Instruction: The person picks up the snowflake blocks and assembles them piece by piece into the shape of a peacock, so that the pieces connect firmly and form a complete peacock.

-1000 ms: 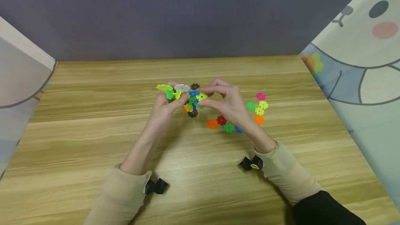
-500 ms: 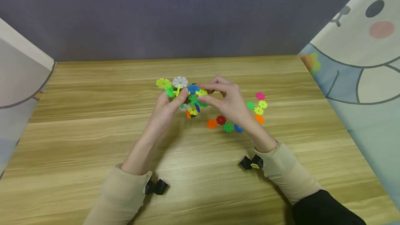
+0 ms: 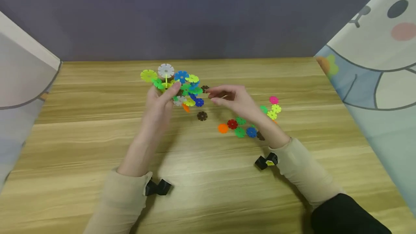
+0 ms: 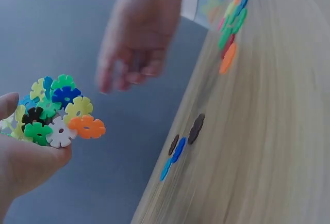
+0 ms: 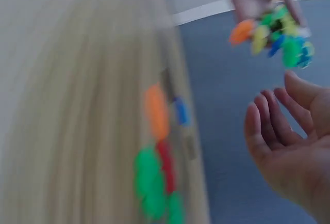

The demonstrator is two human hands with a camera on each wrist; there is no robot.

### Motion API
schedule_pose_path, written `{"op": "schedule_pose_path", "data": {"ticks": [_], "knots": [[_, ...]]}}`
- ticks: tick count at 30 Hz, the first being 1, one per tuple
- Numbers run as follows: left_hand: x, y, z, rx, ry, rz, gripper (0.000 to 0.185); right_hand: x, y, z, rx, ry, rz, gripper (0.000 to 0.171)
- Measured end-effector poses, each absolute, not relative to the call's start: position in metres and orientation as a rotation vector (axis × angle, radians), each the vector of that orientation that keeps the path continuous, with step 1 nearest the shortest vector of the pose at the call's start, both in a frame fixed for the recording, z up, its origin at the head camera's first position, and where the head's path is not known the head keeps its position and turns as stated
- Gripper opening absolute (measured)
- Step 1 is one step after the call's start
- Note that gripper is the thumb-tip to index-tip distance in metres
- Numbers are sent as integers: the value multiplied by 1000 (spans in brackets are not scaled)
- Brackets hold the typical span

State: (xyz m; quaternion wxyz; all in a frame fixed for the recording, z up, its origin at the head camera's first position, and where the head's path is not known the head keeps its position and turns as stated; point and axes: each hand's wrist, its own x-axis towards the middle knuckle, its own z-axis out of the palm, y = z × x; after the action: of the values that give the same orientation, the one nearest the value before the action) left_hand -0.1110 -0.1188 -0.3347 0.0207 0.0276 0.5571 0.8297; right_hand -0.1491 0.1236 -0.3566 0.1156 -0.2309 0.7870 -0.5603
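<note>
- The left hand (image 3: 159, 104) has lifted the snowflake-disc cluster (image 3: 177, 86) up and leftward, pinching it above the far bench (image 3: 97, 136).
- The right hand (image 3: 232, 98) has let go; its fingers are loosely spread and empty.
- A brown disc (image 3: 202, 116) now lies loose beneath, apparently dropped off.

The cluster of interlocked discs (image 3: 177, 84) is made of smooth, brightly coloured plastic with a slight sheen, as are the loose discs (image 3: 240, 127) scattered toward the table's right edge. The table (image 3: 208, 190) is seen as light wood-grain laminate, smooth and faintly glossy. The sleeves (image 3: 123, 198) are of soft, matt beige cloth. The back wall (image 3: 195, 13) looks matt grey.
</note>
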Motion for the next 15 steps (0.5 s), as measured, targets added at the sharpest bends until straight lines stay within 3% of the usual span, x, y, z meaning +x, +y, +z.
{"op": "schedule_pose_path", "data": {"ticks": [10,15], "knots": [[-113,-128,-335,80,1734,2630,14,-174,111,-385,-863,2293,-1112,30],[-111,-128,-335,53,1778,2564,23,-176,100,-387,-994,2413,-890,28]]}}
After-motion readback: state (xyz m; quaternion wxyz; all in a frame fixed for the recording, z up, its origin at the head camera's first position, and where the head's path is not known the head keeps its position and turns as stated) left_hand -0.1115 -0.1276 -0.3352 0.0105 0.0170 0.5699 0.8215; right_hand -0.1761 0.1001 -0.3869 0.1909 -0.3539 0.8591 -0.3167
